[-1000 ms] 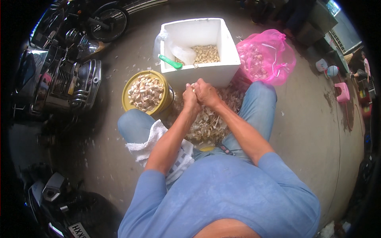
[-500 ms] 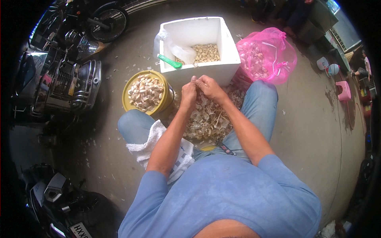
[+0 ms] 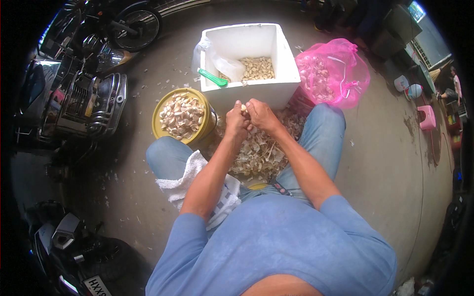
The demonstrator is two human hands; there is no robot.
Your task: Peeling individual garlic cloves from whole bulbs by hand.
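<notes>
A pale garlic clove (image 3: 244, 108) shows between my two hands, over a heap of papery garlic skins (image 3: 261, 150) between my knees. My left hand (image 3: 237, 121) is closed round the clove, its thumb uppermost. From the other side my right hand (image 3: 263, 117) pinches at it with bent fingers. Just beyond them stands a white foam box (image 3: 247, 96) with peeled cloves (image 3: 258, 68) inside. To the left, a yellow bucket (image 3: 159, 118) is heaped with unpeeled cloves (image 3: 181, 116). A pink mesh bag (image 3: 353, 74) of garlic stands right of the box.
A clear plastic bag (image 3: 222, 64) and a green-handled tool (image 3: 213, 77) lie over the box's left rim. A white towel (image 3: 185, 182) drapes my left thigh. Motorcycles (image 3: 94, 98) stand at the left. A pink stool (image 3: 426, 117) is at the far right, with people in the background.
My hands have come slightly nearer to me and tilted, so the clove between the fingers now shows. The whole view has shifted a little.
</notes>
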